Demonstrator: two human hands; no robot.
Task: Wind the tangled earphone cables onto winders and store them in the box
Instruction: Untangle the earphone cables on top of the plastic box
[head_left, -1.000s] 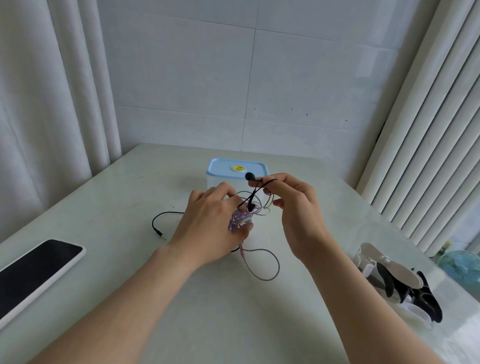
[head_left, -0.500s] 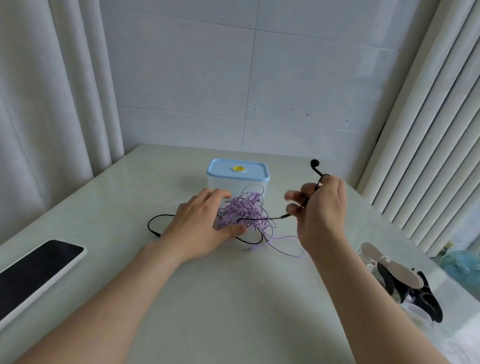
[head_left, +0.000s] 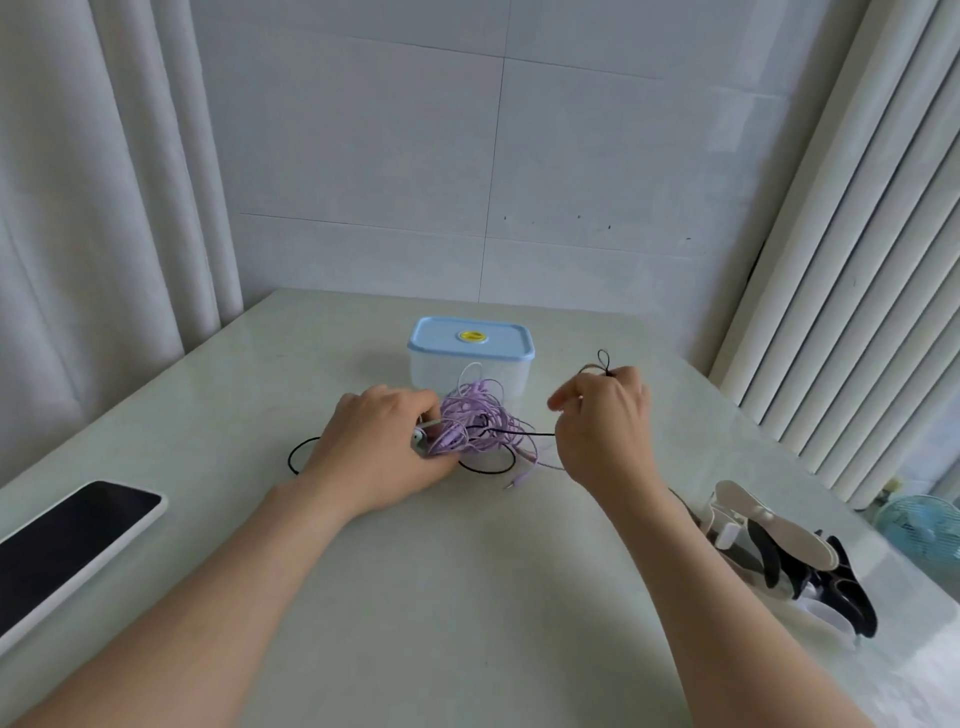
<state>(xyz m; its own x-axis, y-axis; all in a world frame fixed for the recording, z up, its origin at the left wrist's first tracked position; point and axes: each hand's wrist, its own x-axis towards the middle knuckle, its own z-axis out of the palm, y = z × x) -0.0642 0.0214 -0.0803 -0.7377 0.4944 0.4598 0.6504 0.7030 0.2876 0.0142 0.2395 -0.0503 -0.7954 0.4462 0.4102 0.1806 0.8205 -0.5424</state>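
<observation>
I see one purple cable tangle (head_left: 475, 423) on the pale table (head_left: 441, 597), just in front of the one lidded box (head_left: 470, 358); the left hand (head_left: 379, 447) grips it. The right hand (head_left: 602, 426) pinches one black cable (head_left: 524, 433) running out of it. One phone (head_left: 67, 540) lies far left, a pile of winders (head_left: 779, 545) right. Tiled wall (head_left: 363, 156) behind, curtains (head_left: 78, 208) either side.

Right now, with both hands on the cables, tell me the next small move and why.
Probably draw the black cable rightward, out of the purple tangle. The right hand pinches it, one strand runs straight into the tangle, and the left hand holds the tangle down on the table. More black cable loops out at the tangle's near side, so pull gently.
</observation>
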